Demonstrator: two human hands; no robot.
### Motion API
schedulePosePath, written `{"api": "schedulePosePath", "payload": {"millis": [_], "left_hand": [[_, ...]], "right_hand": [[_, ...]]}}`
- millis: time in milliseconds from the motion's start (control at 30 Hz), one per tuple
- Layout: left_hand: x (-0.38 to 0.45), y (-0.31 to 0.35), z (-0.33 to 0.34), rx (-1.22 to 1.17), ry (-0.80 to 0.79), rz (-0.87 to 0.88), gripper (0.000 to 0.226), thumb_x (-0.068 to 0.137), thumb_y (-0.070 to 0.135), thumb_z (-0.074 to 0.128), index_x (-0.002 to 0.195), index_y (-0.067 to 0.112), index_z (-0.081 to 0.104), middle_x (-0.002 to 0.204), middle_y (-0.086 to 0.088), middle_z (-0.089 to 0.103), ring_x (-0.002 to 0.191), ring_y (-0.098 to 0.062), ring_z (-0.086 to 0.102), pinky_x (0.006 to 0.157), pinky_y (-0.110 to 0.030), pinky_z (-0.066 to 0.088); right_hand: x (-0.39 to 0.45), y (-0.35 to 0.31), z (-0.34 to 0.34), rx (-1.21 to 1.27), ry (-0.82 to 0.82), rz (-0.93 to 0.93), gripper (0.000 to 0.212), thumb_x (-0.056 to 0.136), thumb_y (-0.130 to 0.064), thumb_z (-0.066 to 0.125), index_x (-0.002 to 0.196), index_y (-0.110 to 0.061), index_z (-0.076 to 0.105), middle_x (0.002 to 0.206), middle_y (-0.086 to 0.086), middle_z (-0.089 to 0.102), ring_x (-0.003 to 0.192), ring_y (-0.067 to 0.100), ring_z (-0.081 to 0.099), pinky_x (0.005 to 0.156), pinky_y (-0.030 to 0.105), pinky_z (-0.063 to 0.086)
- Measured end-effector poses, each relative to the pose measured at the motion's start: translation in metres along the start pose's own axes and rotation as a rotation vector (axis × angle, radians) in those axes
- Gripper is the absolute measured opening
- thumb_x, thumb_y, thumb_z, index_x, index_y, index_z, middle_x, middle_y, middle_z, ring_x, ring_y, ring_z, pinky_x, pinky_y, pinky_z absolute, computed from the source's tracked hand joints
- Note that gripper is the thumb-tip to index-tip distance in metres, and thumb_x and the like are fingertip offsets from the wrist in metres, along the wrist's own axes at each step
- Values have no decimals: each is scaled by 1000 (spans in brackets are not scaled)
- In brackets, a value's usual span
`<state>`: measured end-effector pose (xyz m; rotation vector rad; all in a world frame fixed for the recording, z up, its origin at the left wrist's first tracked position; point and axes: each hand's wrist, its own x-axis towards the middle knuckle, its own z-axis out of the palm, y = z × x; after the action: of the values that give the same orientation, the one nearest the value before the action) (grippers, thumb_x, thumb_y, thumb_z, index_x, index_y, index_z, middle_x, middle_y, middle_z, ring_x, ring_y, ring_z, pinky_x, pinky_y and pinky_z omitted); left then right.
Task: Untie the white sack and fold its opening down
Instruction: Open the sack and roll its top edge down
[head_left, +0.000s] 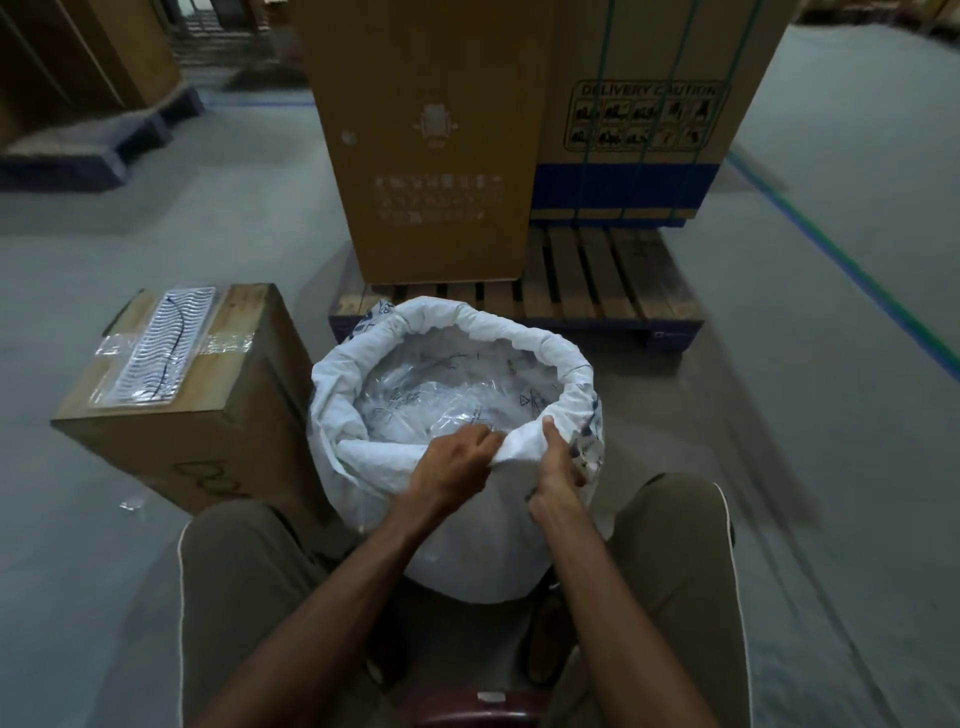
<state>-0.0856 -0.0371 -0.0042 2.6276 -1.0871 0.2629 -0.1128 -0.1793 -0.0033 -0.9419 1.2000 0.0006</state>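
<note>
The white sack (467, 540) stands upright on the floor between my knees, its mouth wide open. Its rim is rolled outward into a thick cuff along the far and left sides. Inside lie clear plastic packets (441, 400) with dark print. My left hand (452, 467) pinches the near edge of the rim, fingers curled over the fabric. My right hand (556, 473) grips the same near edge just to the right, thumb on top. The stretch of rim between both hands is bunched and stands higher than the rolled part.
A taped cardboard box (176, 415) with a blister tray (161, 348) on top sits left of the sack. Behind the sack is a wooden pallet (597, 291) carrying two tall cartons (426, 145). Grey floor stretches to the right, with a green-blue line (852, 265).
</note>
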Motion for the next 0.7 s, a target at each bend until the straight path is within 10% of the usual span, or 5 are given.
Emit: {"api": "schedulePosePath", "payload": {"millis": [167,267,433,567,700], "left_hand": [[-35,25,0,110,127,55,38,68,4,54,101,10,71,84,-6,70,67,-27,64,57,-35,47],[-50,26,-4,-109,258,-99,54,65,7,65,118,11,65,105,-5,66,98,-29,65,86,-38,47],[-79,72,-30,-895,764,-960,68,75,26,84,135,16,52,135,1,49,127,-13,47,98,-12,39],[-63,59,-34,-1873,763,-1525,54,82,38,80,123,11,58,112,-13,72,98,-30,72,90,-49,60],[-41,48,-31,-1804,762,-1668,43,87,18,79,119,-3,59,116,-22,69,94,-34,69,89,-53,59]], "right_hand": [[-59,11,7,305,-119,111,75,81,-58,74,128,-2,58,122,20,67,106,38,68,92,48,57],[-75,10,8,349,-211,144,75,95,-59,57,143,-2,48,138,22,59,121,41,60,101,52,50],[-79,14,9,431,-286,182,75,99,-63,42,153,-10,41,152,24,45,136,44,48,113,59,38],[-71,29,9,445,-316,157,71,98,-65,39,145,-12,51,144,21,54,133,42,51,112,56,41],[-58,43,-1,470,-346,67,72,94,-69,45,134,-11,63,131,19,65,124,42,58,108,55,45]]}}
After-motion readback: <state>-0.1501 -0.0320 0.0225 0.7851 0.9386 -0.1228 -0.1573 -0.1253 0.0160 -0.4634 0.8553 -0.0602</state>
